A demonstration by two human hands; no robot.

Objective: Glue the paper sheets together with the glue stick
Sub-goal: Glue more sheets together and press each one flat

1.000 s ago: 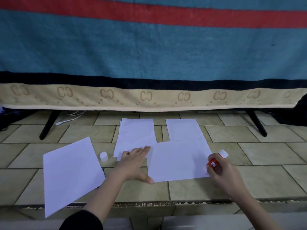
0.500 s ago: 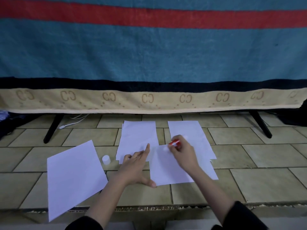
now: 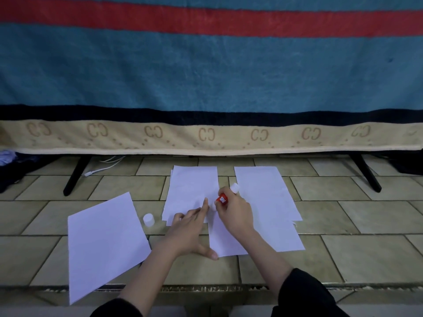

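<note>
Several white paper sheets lie on the tiled floor. My right hand [image 3: 233,213] grips the red glue stick [image 3: 223,199], which is tilted with its white end pointing up and away, over the top left corner of the near middle sheet [image 3: 256,234]. My left hand [image 3: 190,229] lies flat with fingers spread, pressing that sheet's left edge and the lower part of the far middle sheet [image 3: 192,188]. Another sheet [image 3: 261,186] lies at the far right, and a large sheet [image 3: 103,239] lies at the left.
The glue stick's white cap [image 3: 149,219] stands on the floor between the left sheet and the middle sheets. A striped blanket [image 3: 206,76] hangs behind, over black stand legs [image 3: 75,177]. A white cable [image 3: 100,169] lies under it. A step edge [image 3: 206,288] runs near me.
My right hand carried the glue stick from the sheet's right edge to its top left corner, then shifted slightly left and tilted the stick. My left hand stayed pressing the paper.
</note>
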